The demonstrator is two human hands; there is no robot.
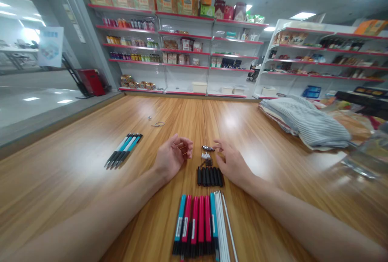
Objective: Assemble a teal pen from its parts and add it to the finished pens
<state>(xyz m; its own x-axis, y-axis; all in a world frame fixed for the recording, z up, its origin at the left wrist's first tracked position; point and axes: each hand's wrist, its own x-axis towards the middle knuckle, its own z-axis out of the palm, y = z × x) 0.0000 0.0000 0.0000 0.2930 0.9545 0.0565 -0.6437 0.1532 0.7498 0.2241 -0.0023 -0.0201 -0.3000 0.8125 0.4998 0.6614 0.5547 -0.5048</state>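
Observation:
My left hand [172,157] is raised over the table with its fingers loosely curled and the thumb apart; I see nothing held in it. My right hand [233,161] is open, its fingertips beside a small pile of shiny metal pen tips [207,148]. Just below that pile lie small white pieces [206,155] and some springs [208,162]. A row of black grip sleeves [209,176] sits near my right wrist. Closer to me are pink and blue pen barrels [201,219], with several thin white refills [223,225] along their right side.
Several whole pens [123,151] lie together on the left of the wooden table [91,189]. A thin loop [158,124] and a tiny piece [149,117] lie farther back. Folded cloths [306,120] and a clear container [368,153] stand right. Stocked shelves [184,66] rise behind.

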